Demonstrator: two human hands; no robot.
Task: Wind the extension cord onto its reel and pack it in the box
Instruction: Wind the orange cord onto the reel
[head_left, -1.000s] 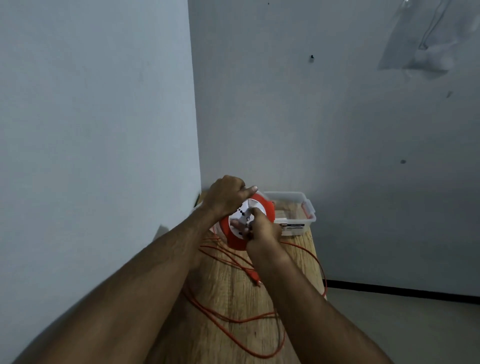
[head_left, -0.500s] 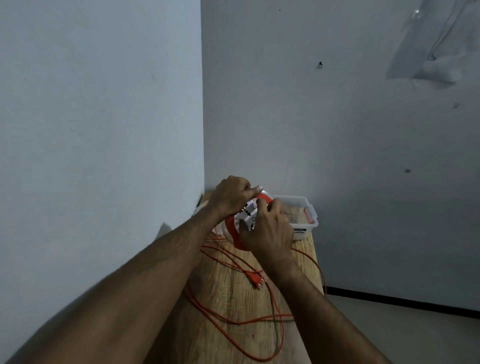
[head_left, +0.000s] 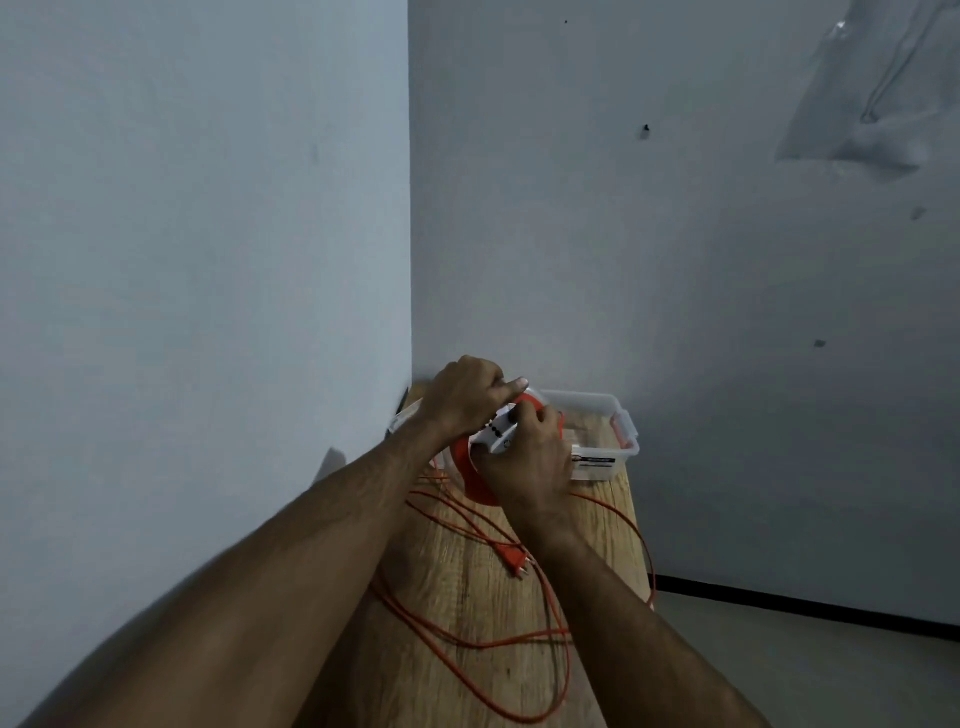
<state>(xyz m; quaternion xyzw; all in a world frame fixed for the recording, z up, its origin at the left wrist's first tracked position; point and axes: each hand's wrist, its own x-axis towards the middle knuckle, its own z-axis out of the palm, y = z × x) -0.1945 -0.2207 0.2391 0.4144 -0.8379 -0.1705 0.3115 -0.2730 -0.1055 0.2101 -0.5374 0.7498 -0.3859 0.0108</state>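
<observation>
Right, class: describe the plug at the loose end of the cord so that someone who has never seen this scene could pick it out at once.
Start at the narrow wooden table in the corner of the room, with loops of orange cord across it. Just nearer the camera than the two hands, beside the right forearm, lies the plug. It is the only thick, stubby orange piece among the thin cord.

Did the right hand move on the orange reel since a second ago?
Yes. The right hand has slid up the reel, from its lower edge toward the left hand, nearer the clear box.
</observation>
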